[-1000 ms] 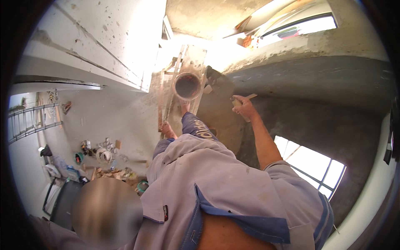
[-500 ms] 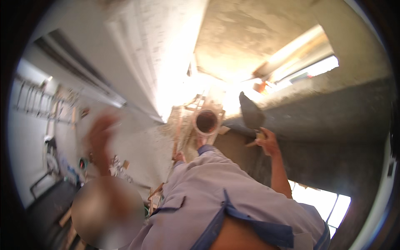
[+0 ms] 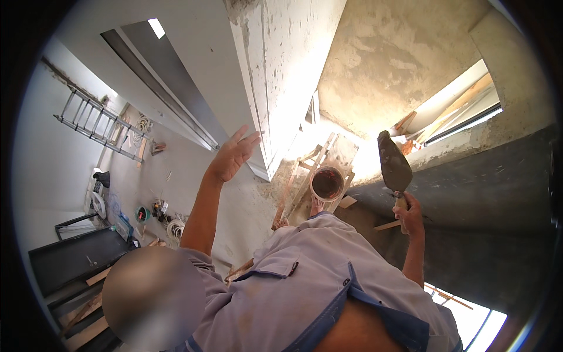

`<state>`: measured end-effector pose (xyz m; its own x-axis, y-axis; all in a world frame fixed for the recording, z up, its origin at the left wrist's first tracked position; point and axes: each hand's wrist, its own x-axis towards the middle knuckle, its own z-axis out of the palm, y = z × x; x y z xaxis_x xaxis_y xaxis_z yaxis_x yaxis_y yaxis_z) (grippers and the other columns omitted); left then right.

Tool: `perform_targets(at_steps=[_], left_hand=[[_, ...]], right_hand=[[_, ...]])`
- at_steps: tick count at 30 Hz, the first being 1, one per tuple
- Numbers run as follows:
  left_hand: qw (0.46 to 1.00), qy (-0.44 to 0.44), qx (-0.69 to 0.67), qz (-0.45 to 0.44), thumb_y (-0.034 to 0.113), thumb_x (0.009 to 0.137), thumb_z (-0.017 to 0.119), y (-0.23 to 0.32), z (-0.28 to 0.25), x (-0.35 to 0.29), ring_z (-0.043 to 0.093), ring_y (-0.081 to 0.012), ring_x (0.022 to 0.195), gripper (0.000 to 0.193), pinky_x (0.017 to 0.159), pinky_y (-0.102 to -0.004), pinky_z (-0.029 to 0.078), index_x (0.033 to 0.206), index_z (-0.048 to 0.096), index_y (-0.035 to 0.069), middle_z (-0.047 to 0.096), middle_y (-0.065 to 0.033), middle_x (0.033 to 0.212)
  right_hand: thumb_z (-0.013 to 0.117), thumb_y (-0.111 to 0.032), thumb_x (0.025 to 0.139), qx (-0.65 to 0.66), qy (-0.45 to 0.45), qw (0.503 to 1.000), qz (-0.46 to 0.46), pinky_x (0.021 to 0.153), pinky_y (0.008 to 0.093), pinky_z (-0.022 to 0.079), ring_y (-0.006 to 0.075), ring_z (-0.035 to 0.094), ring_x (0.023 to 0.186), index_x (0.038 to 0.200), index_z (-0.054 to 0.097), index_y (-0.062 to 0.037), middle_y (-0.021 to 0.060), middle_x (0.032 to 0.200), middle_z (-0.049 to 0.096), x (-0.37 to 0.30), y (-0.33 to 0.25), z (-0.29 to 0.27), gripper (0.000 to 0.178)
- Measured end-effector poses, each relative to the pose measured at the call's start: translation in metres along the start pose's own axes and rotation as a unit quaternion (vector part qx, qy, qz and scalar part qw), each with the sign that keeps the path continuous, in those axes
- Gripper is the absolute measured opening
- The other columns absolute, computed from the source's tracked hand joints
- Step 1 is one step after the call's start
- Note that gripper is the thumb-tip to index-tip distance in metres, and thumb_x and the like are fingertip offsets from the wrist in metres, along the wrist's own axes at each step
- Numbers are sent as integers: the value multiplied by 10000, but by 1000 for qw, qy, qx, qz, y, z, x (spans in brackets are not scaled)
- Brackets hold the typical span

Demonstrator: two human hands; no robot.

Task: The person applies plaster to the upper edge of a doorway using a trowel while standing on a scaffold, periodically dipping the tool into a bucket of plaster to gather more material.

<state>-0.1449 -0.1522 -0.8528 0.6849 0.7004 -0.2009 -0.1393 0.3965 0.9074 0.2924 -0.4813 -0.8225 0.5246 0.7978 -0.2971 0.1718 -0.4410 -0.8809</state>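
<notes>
My left hand [image 3: 234, 155] is raised at the end of a stretched arm, fingers spread, with nothing in it. In the picture it overlaps the edge of a white wall column [image 3: 249, 82]; whether it touches cannot be told. My right hand [image 3: 412, 218] is wrapped round the handle of a pointed trowel [image 3: 394, 166], whose dark, mortar-coated blade points away from me. Between the hands, at my feet, a round bucket [image 3: 314, 186] with dark contents stands on a wooden plank platform [image 3: 342, 151].
To the right runs a dark grey wall [image 3: 463, 176], below a wall opening [image 3: 463, 120] with boards in it. A metal ladder [image 3: 99, 126] is at the far left. Coiled hose [image 3: 175, 230], a green bucket [image 3: 142, 214] and a black panel [image 3: 79, 258] are lower on the left.
My left hand has swung up and right, from the left side to the white column. The trowel stays in my right hand. The whole view has shifted and become sharper.
</notes>
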Motion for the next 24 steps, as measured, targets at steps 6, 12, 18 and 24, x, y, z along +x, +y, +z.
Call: perform_targets(at_steps=[6,12,18,24], left_hand=[[949,125,291,-7,406,959,572,52,7,-8,457,-341,1323,585,1104,-409,331,1348,492,-23,479,-207,1423],[754,296,289,509,217,839,752,245,87,-57,507,-320,1253,479,1062,-466,402,1222,576,-10,517,-190,1363],[326,337,439,767,531,706,812,446,155,-2,242,-344,1419,1074,1161,-506,226,1493,243,72,280,-170,1513],[303,374,417,771,429,606,890,516,198,30,295,-362,1402,1127,1139,-513,223,1483,280,70,339,-194,1497]], right_hand=[[634,-35,769,-20,48,999,5,517,266,446,98,518,566,1154,614,-13,27,741,564,-10,7,-1,386],[746,-171,792,-109,50,991,-65,551,314,495,132,588,600,1155,584,-6,71,814,618,-19,-54,-20,431],[734,-198,823,-289,142,891,-320,706,378,520,288,660,771,1104,588,-30,164,930,660,-63,-189,-24,359],[680,-190,856,-189,175,898,-357,681,336,502,182,621,739,1181,583,-36,94,841,640,-109,-316,-33,372]])
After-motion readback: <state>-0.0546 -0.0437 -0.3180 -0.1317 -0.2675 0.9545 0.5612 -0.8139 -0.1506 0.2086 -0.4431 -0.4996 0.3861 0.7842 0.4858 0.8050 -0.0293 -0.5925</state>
